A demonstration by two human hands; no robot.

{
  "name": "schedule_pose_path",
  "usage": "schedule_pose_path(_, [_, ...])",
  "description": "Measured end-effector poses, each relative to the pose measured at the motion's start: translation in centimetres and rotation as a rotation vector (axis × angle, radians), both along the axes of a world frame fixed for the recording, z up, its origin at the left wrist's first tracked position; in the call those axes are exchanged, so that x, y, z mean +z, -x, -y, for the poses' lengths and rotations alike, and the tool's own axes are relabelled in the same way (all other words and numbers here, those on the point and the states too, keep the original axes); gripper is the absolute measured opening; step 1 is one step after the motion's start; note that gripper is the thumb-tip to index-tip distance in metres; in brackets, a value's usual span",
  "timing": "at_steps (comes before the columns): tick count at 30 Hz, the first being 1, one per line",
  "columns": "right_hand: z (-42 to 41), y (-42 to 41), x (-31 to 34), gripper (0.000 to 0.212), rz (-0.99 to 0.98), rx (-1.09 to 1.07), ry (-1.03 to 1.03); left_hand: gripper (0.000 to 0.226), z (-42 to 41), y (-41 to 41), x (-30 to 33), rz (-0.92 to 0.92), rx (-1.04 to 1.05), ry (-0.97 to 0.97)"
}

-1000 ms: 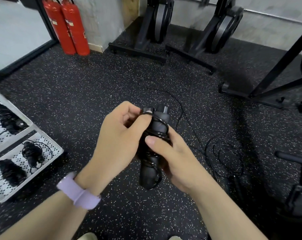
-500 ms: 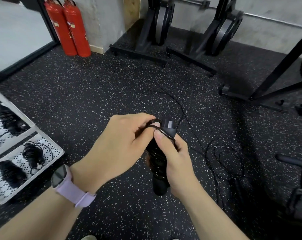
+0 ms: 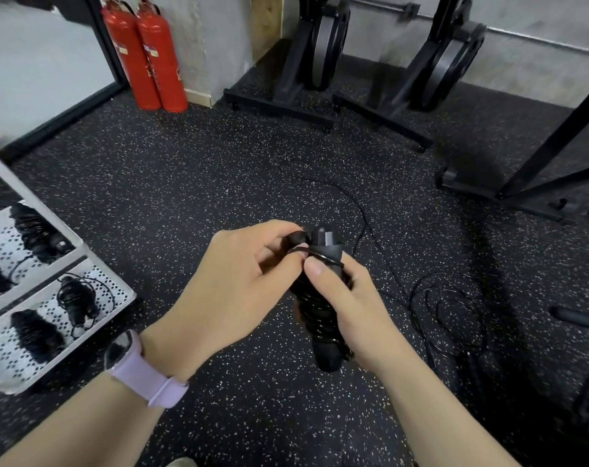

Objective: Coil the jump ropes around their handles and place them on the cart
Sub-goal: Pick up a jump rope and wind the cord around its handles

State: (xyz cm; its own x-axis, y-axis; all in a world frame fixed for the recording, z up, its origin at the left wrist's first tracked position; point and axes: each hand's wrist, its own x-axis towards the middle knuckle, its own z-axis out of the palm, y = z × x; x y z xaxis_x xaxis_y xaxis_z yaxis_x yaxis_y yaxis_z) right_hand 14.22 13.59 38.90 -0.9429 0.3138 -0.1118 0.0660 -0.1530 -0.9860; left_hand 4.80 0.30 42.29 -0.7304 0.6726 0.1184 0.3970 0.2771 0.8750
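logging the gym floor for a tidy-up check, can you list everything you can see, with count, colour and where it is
jump rope in hand: 1, black, coiled round its handles, centre
loose rope: 1, black, on floor, right
coiled ropes: at least 4, black, on cart shelves
cart: 1, white perforated, left edge
fire extinguishers: 2, red, by wall, upper left
exercise machines: 2, black, at back
rack frame: 1, black, right
watch: 1, lilac, left wrist
left hand: pinches rope end
right hand: grips handles

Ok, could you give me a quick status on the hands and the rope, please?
Left hand pinching cord loop at handles' top. Right hand gripping coiled rope. Cart at left, holds bundles. Loose rope on floor, right.
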Motion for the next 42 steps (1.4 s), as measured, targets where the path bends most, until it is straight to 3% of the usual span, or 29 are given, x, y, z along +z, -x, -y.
schedule_pose_path(3, [-0.3,0.1,-0.1,0.028,0.022,0.040,-0.013,0.026,0.4,0.6,-0.1,-0.087,-0.030,0.036])
schedule_pose_path(9, [0.1,0.6,-0.5,0.029,0.096,-0.016,0.014,0.029,0.4,1.4,-1.2,-0.469,-0.015,0.098])
schedule_pose_path(14, [-0.4,0.4,-0.6,0.052,0.166,-0.056,0.040,0.021,-0.3,0.9,-0.8,-0.695,0.017,0.113])
schedule_pose_path(17, [-1.0,-0.1,-0.4,0.064,0.214,0.015,-0.037,0.017,-0.1,1.0,-0.5,-0.585,0.025,0.085])
schedule_pose_path(19, [-1.3,-0.5,-0.2,0.061,0.270,0.040,-0.138,0.017,0.4,1.4,-0.3,-0.485,0.031,0.106])
schedule_pose_path(25, [-2.2,-0.4,-0.7,0.051,0.488,-0.081,-0.652,0.017,0.5,1.0,-0.3,-0.213,0.003,0.204])
schedule_pose_path(30, [-2.5,-0.1,-1.2,0.049,0.570,-0.140,-0.747,0.021,-0.3,-0.1,0.1,-0.080,0.014,0.150])
schedule_pose_path(36, [-2.2,-0.2,-0.8,0.052,0.665,-0.222,-1.286,0.020,-1.0,-0.6,0.7,0.191,0.120,0.003])
schedule_pose_path(39, [-1.8,-0.1,-0.9,0.046,0.671,-0.201,-1.343,0.021,-0.7,-0.5,1.0,0.313,0.174,-0.089])
schedule_pose_path(42, [-1.5,0.0,-1.0,0.043,0.694,-0.195,-1.266,0.020,-0.6,-1.2,0.7,0.295,0.142,-0.064])
